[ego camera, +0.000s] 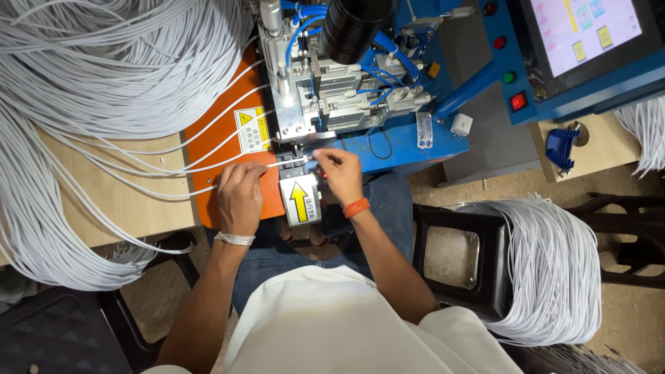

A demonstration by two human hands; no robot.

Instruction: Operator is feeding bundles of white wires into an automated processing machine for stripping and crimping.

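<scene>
At the machine's front, left hand (pixel 240 197) and right hand (pixel 339 173) both pinch one white cable (pixel 287 163).

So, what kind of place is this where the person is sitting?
Probably a cable-assembly workshop. Large bundles of thin white cables lie around a blue and silver metal bench machine, and the left hand and right hand hold one thin white cable at it.

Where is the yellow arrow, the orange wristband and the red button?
yellow arrow sticker (pixel 299 201), head view, the arrow's shaft
orange wristband (pixel 356 207), head view, middle of the band
red button (pixel 517 101), head view, its face
</scene>
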